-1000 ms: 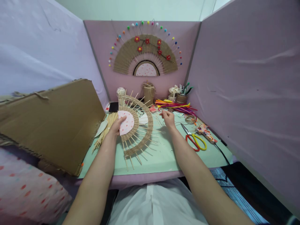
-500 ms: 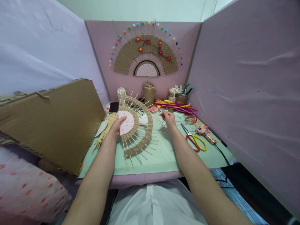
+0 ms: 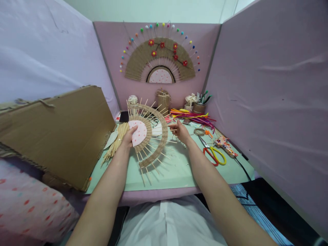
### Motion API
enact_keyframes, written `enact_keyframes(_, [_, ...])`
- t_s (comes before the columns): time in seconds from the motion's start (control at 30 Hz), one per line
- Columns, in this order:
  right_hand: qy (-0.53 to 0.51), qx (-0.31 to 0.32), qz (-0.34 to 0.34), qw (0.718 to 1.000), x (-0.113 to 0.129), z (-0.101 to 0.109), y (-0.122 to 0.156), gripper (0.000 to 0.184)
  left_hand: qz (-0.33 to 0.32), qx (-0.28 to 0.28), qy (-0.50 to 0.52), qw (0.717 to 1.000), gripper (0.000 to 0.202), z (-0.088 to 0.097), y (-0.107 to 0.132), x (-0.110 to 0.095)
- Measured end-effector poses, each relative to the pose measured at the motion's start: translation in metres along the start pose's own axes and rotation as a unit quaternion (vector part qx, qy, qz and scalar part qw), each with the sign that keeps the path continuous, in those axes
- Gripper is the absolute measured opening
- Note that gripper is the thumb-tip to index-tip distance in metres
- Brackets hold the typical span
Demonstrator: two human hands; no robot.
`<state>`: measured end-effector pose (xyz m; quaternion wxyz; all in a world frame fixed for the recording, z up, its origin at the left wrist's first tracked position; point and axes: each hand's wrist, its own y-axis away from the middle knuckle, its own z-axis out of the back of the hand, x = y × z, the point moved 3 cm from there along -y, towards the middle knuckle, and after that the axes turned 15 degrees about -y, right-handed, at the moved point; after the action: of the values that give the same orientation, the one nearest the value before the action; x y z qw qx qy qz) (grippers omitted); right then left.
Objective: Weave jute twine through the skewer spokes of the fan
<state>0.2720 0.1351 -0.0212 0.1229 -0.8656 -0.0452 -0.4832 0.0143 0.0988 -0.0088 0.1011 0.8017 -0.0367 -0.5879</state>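
Observation:
My left hand (image 3: 129, 136) grips the flat edge of a half-round fan frame (image 3: 164, 136), its thumb over the pink polka-dot centre (image 3: 139, 133). Thin wooden sticks spread from that centre, with a woven twine band near it and a second band further out. At the stick tips on the right, my right hand (image 3: 181, 131) has its fingers closed in a pinch on thin twine (image 3: 176, 138), hard to make out between the fingers. A loose strand hangs under this hand, and a small twine coil (image 3: 199, 132) lies on the table to its right.
Scissors (image 3: 214, 155) and a patterned glue gun (image 3: 225, 146) with a black cord lie at right. Behind are colourful pipe cleaners (image 3: 193, 117), a twine roll (image 3: 164, 100) and a jar (image 3: 133, 99). Left are loose sticks (image 3: 116, 143) and cardboard (image 3: 58, 133). A decorated fan (image 3: 138, 65) hangs on the back wall.
My right hand has moved slightly left to the stick tips. The fan frame has turned a little in my left hand. The twine coil has slid left toward the scissors' tips.

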Motion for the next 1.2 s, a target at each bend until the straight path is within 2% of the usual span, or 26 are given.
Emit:
enact_keyframes(0.2, [-0.010,-0.024,0.019,0.999,0.002,0.008,-0.003,0.064,-0.015,-0.025,0.005,1.000,0.034,0.001,0.001,-0.003])
enact_keyframes(0.43, [0.046,-0.043,0.047,0.997,-0.002,0.013,-0.005,0.057,-0.034,-0.042,0.005,0.999,0.025,0.005,-0.003,-0.003])
enact_keyframes(0.67, [0.057,-0.069,0.090,0.992,0.001,0.015,-0.004,0.050,-0.049,-0.064,-0.001,0.997,0.033,0.011,-0.007,-0.003])
enact_keyframes(0.83, [0.062,-0.085,0.110,0.988,0.003,0.016,-0.005,0.048,-0.060,-0.073,-0.011,0.995,0.030,0.014,-0.012,-0.002])
enact_keyframes(1.07, [0.160,-0.081,0.179,0.967,0.009,0.014,0.001,0.041,-0.081,-0.088,0.004,0.993,0.024,0.016,-0.014,-0.004])
enact_keyframes(1.2, [0.172,-0.088,0.204,0.960,0.011,0.012,0.004,0.034,-0.086,-0.106,0.025,0.990,0.019,0.015,-0.012,-0.005])
